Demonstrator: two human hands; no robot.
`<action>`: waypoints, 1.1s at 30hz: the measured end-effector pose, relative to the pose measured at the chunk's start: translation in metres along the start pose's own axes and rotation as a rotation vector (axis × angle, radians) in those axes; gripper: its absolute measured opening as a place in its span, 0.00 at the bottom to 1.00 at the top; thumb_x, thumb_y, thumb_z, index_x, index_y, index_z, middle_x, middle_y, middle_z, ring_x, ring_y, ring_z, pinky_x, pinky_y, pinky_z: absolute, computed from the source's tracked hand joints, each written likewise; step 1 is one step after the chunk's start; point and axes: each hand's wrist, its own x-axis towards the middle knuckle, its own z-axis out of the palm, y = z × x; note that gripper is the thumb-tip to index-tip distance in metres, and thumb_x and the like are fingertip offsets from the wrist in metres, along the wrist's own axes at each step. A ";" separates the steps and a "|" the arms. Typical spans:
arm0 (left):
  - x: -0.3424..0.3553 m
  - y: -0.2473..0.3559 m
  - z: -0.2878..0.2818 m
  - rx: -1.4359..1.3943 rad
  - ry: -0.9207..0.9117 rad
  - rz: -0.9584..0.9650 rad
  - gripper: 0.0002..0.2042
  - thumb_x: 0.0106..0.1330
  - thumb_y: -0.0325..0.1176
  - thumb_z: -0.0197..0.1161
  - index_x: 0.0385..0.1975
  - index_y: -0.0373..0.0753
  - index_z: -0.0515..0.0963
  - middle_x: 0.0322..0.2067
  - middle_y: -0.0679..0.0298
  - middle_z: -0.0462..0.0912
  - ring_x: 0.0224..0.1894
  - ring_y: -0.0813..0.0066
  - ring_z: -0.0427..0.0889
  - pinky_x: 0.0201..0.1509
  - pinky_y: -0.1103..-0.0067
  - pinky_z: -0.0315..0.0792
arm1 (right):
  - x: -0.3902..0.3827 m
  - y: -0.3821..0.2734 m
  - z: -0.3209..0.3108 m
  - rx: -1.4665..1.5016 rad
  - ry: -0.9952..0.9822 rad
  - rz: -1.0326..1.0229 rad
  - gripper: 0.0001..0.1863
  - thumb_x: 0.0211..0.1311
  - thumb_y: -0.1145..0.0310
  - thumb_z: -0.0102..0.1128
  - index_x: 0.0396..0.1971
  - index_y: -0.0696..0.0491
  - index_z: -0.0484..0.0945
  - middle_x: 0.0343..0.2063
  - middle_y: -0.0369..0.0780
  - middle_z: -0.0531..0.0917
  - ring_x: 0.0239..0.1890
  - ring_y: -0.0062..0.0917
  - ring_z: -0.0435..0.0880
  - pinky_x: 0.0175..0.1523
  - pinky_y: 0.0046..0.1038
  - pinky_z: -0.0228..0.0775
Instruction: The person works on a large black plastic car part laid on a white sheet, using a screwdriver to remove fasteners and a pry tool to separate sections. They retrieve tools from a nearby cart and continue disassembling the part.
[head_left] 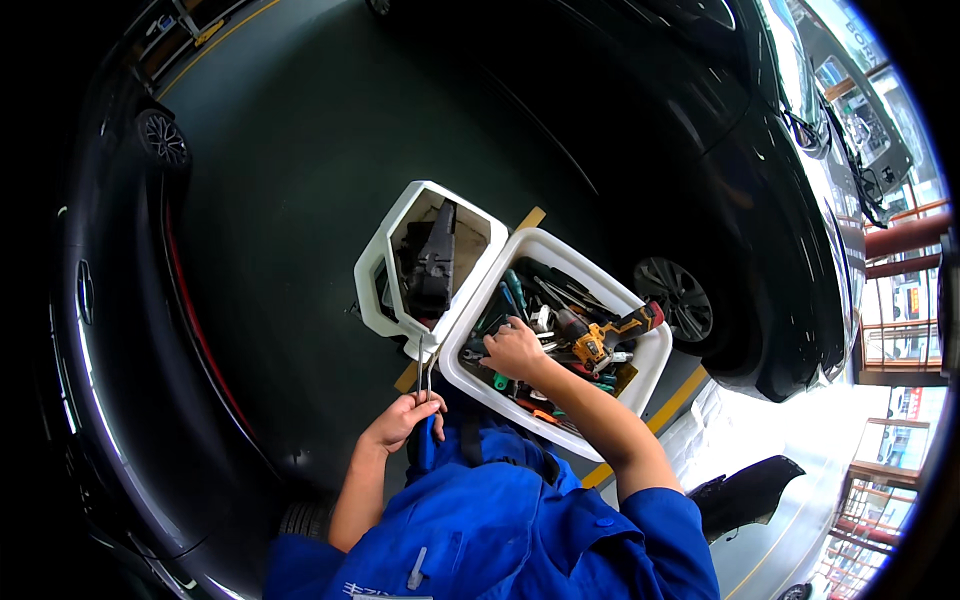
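Note:
My left hand (404, 420) is closed around thin metal rods (425, 365) that point up and away from me; their exact kind is too small to make out. Over the near left part of a white bin (655, 362) full of tools, my right hand (514, 350) reaches down with its fingers apart and bent, touching or just above the tools. I see nothing held in it. Beside it in the bin lie a yellow and black cordless power tool (592, 345), dark teal-handled tools (514, 288) and an orange-handled tool (545, 416).
A white angular container (376, 262) with dark plastic parts (434, 265) adjoins the bin on the left. Dark cars stand on both sides, one with its wheel (675, 300) near the bin. A loose black panel (750, 495) lies at right. Yellow lines mark the dark green floor (300, 180).

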 end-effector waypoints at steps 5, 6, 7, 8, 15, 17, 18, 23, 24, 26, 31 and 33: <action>0.001 0.009 -0.017 0.001 -0.045 -0.017 0.10 0.75 0.35 0.55 0.41 0.32 0.75 0.25 0.56 0.82 0.29 0.66 0.84 0.41 0.73 0.78 | 0.038 0.008 0.013 0.001 -0.035 0.151 0.08 0.62 0.65 0.56 0.33 0.51 0.82 0.28 0.41 0.87 0.35 0.34 0.87 0.47 0.36 0.71; 0.001 0.010 -0.020 0.025 -0.052 -0.026 0.10 0.75 0.35 0.55 0.41 0.32 0.75 0.25 0.57 0.82 0.30 0.67 0.84 0.41 0.73 0.78 | 0.048 0.000 0.018 -0.037 -0.042 0.167 0.07 0.60 0.68 0.55 0.31 0.50 0.82 0.28 0.41 0.88 0.32 0.34 0.88 0.45 0.36 0.71; 0.001 0.013 -0.022 0.051 -0.060 -0.035 0.10 0.75 0.35 0.55 0.41 0.32 0.75 0.26 0.57 0.82 0.30 0.67 0.85 0.41 0.74 0.77 | 0.055 -0.002 0.021 -0.068 -0.084 0.197 0.08 0.61 0.68 0.55 0.29 0.49 0.84 0.27 0.39 0.89 0.32 0.33 0.89 0.44 0.36 0.72; 0.001 0.015 -0.021 0.030 -0.065 -0.070 0.10 0.75 0.35 0.56 0.41 0.32 0.76 0.26 0.58 0.82 0.30 0.69 0.85 0.41 0.75 0.77 | 0.057 0.000 0.023 -0.068 -0.085 0.228 0.09 0.62 0.68 0.55 0.29 0.48 0.85 0.28 0.39 0.89 0.34 0.33 0.90 0.42 0.35 0.73; -0.011 0.017 -0.044 0.051 -0.089 -0.103 0.10 0.75 0.34 0.56 0.39 0.32 0.75 0.25 0.60 0.81 0.29 0.70 0.83 0.41 0.75 0.77 | 0.074 0.000 0.031 -0.141 -0.075 0.232 0.08 0.60 0.68 0.58 0.28 0.48 0.86 0.28 0.37 0.88 0.33 0.31 0.90 0.33 0.33 0.78; -0.014 0.018 -0.048 0.056 -0.088 -0.110 0.10 0.75 0.34 0.55 0.39 0.32 0.75 0.26 0.60 0.81 0.29 0.71 0.83 0.41 0.76 0.77 | 0.075 0.003 0.036 -0.148 -0.100 0.229 0.08 0.58 0.68 0.59 0.26 0.48 0.87 0.28 0.36 0.88 0.33 0.30 0.89 0.34 0.32 0.78; -0.014 0.019 -0.050 0.059 -0.096 -0.104 0.10 0.75 0.34 0.55 0.40 0.32 0.75 0.26 0.60 0.81 0.30 0.71 0.83 0.41 0.76 0.77 | 0.077 0.005 0.037 -0.171 -0.091 0.228 0.08 0.58 0.68 0.59 0.26 0.47 0.88 0.27 0.36 0.88 0.32 0.30 0.89 0.35 0.32 0.78; -0.008 0.025 -0.053 0.130 -0.132 -0.088 0.10 0.75 0.35 0.54 0.41 0.32 0.75 0.26 0.61 0.81 0.29 0.73 0.83 0.40 0.76 0.77 | 0.069 0.012 0.035 -0.276 -0.150 0.086 0.07 0.55 0.68 0.61 0.25 0.47 0.88 0.27 0.36 0.89 0.33 0.32 0.89 0.36 0.32 0.78; -0.005 0.026 -0.053 0.131 -0.138 -0.091 0.10 0.75 0.35 0.54 0.41 0.32 0.75 0.26 0.61 0.81 0.29 0.73 0.83 0.40 0.76 0.77 | 0.067 0.011 0.024 -0.284 -0.150 0.055 0.07 0.55 0.68 0.61 0.24 0.47 0.88 0.27 0.36 0.89 0.33 0.32 0.89 0.35 0.31 0.78; -0.003 0.027 -0.053 0.137 -0.149 -0.109 0.10 0.75 0.35 0.54 0.41 0.32 0.75 0.26 0.62 0.81 0.29 0.73 0.83 0.40 0.77 0.77 | 0.061 0.006 0.002 -0.285 -0.150 -0.005 0.06 0.54 0.68 0.63 0.23 0.47 0.88 0.27 0.36 0.89 0.33 0.32 0.89 0.35 0.31 0.78; 0.016 0.034 -0.045 0.175 -0.239 -0.156 0.10 0.75 0.34 0.55 0.40 0.32 0.76 0.27 0.62 0.81 0.30 0.73 0.83 0.41 0.77 0.77 | 0.053 0.004 -0.029 0.338 -0.208 0.512 0.09 0.57 0.72 0.58 0.31 0.58 0.86 0.35 0.51 0.88 0.41 0.44 0.89 0.46 0.41 0.81; 0.025 0.034 -0.041 0.196 -0.276 -0.147 0.10 0.75 0.35 0.55 0.40 0.32 0.76 0.27 0.62 0.81 0.30 0.74 0.83 0.41 0.77 0.76 | 0.065 -0.002 0.009 1.041 -0.200 1.018 0.11 0.60 0.74 0.51 0.28 0.64 0.81 0.29 0.53 0.86 0.29 0.43 0.89 0.31 0.38 0.80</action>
